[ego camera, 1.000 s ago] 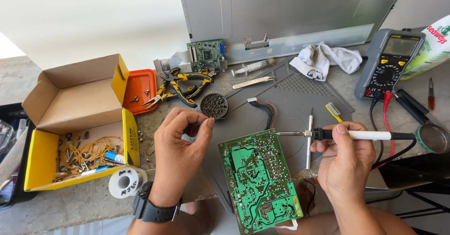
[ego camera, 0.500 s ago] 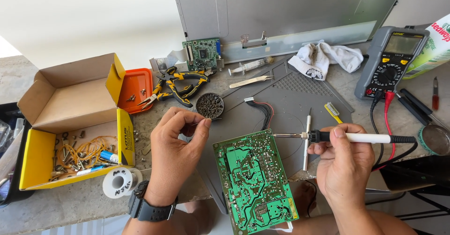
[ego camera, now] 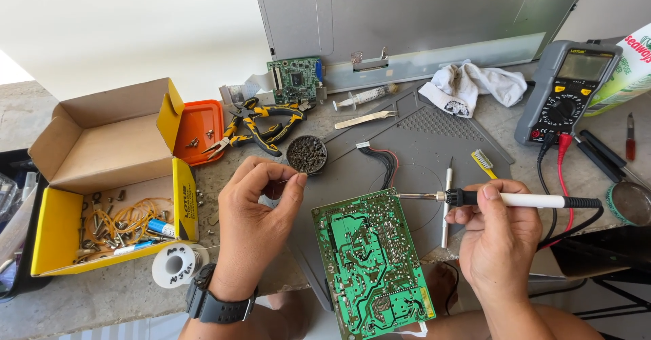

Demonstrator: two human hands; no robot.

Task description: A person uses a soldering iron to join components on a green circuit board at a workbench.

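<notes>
Right hand (ego camera: 498, 235) holding soldering iron (ego camera: 502, 198), green circuit board (ego camera: 371, 262), left hand (ego camera: 254, 221) pinched

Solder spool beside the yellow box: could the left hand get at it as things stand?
Probably yes. The solder spool lies in the open on the table, just left of the left hand's wrist, with nothing over it. The fingers are pinched together, so they would need to open first.

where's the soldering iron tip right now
In the head view the soldering iron, held in the right hand, points left, its tip at the green circuit board's upper right corner.
</notes>
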